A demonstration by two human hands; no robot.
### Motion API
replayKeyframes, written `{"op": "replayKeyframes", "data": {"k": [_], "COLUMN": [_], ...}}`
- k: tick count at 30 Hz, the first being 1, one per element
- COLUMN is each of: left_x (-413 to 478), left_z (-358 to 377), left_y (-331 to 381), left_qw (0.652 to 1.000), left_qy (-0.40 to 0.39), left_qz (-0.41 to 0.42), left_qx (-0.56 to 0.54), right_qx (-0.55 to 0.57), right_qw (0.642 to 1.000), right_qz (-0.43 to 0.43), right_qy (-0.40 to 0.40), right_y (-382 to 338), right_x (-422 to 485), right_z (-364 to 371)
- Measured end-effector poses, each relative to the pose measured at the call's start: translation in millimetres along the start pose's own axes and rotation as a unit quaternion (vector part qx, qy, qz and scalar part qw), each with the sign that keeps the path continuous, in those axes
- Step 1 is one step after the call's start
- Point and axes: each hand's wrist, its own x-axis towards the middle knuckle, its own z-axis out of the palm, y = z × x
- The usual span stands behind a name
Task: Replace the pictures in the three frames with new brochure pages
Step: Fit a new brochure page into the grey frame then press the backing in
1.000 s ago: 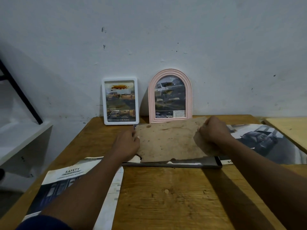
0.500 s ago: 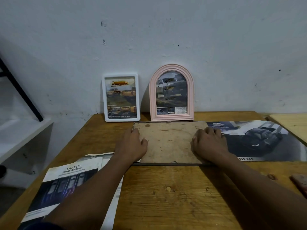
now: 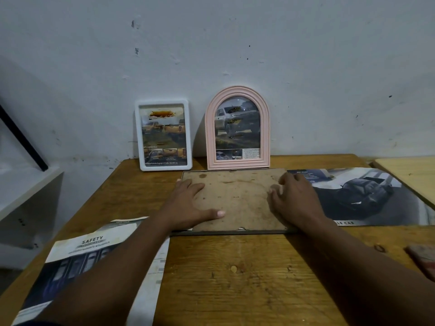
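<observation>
A dark-edged picture frame (image 3: 235,196) lies face down on the wooden table (image 3: 235,278), its stained brown backing board up. My left hand (image 3: 190,208) presses flat on the board's left part, thumb spread out. My right hand (image 3: 294,198) rests on the board's right part with fingers bent, fingertips touching it. A white rectangular frame (image 3: 163,135) and a pink arched frame (image 3: 237,128) stand against the wall, each holding a truck brochure picture.
A brochure page showing a dark car (image 3: 367,196) lies right of the flat frame. Another brochure marked SAFETY (image 3: 94,260) lies at the front left under my left forearm. A reddish object (image 3: 423,257) sits at the right edge. A white shelf (image 3: 23,189) stands left of the table.
The flat frame was tilted up at its near edge a second ago; it now lies flat. Both hands have moved from its sides onto the backing board.
</observation>
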Motion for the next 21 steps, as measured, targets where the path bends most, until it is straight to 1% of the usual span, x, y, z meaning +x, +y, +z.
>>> {"op": "replayKeyframes", "data": {"k": [2, 5, 9, 11, 15, 17, 19, 21], "left_x": [-1, 1, 3, 3, 6, 6, 5, 6], "left_z": [3, 5, 5, 6, 5, 3, 3, 3], "left_y": [1, 1, 0, 1, 3, 5, 7, 8], "left_qw": [1.0, 1.0, 1.0, 0.998, 0.992, 0.988, 0.986, 0.984], "left_qy": [0.019, 0.025, 0.012, -0.004, -0.061, -0.077, -0.084, -0.089], "left_qz": [-0.001, -0.009, -0.009, -0.01, -0.028, -0.034, -0.036, -0.037], "left_qx": [-0.008, -0.016, 0.024, 0.065, 0.11, 0.128, 0.139, 0.147], "right_qx": [-0.009, -0.045, -0.083, -0.108, -0.151, -0.159, -0.163, -0.165], "right_qw": [1.0, 0.996, 0.992, 0.987, 0.963, 0.952, 0.946, 0.945], "right_qz": [0.013, -0.014, -0.033, -0.032, -0.031, -0.025, -0.021, -0.02], "right_qy": [-0.019, -0.073, -0.093, -0.112, -0.222, -0.26, -0.279, -0.281], "right_y": [4, 6, 4, 5, 5, 3, 3, 4], "right_x": [-3, -9, -19, -19, -7, -3, -1, 1], "right_z": [-4, -8, -3, -2, -3, -4, -4, -5]}}
